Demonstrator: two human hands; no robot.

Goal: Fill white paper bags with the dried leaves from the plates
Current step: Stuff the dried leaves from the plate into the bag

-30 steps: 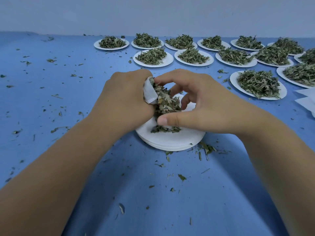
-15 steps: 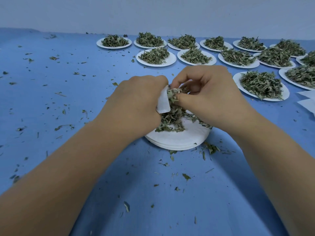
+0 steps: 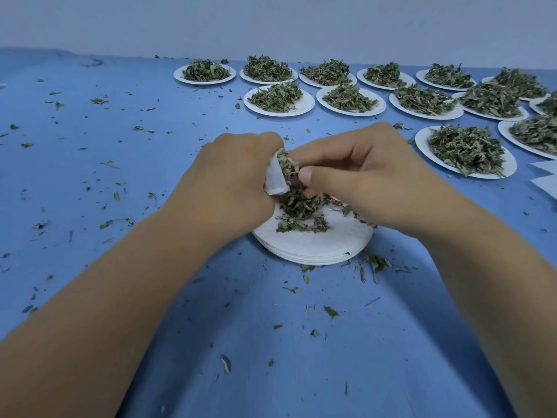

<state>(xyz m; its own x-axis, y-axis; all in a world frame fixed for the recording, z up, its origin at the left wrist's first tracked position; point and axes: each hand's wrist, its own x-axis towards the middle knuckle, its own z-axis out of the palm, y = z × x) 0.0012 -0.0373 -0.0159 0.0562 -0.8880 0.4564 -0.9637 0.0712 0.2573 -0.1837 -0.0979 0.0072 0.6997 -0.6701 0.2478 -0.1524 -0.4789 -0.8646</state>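
- Left hand (image 3: 238,173) grips white paper bag (image 3: 275,180).
- Right hand (image 3: 361,173) pinches dried leaves (image 3: 287,165) at the bag mouth.
- Both hover above the plate stack (image 3: 316,245) on the desk (image 3: 120,182).

Blue table (image 3: 90,182) fills most of what we see. Matte covering, cloth or sheet, we can't tell which. Bit of rippling along far left edge. Behind it, plain pale grey-white wall (image 3: 271,19), meets table in straight line near top of view. Light soft and even, kinda cool tint. We only get faint blurry shadows on blue surface up front.
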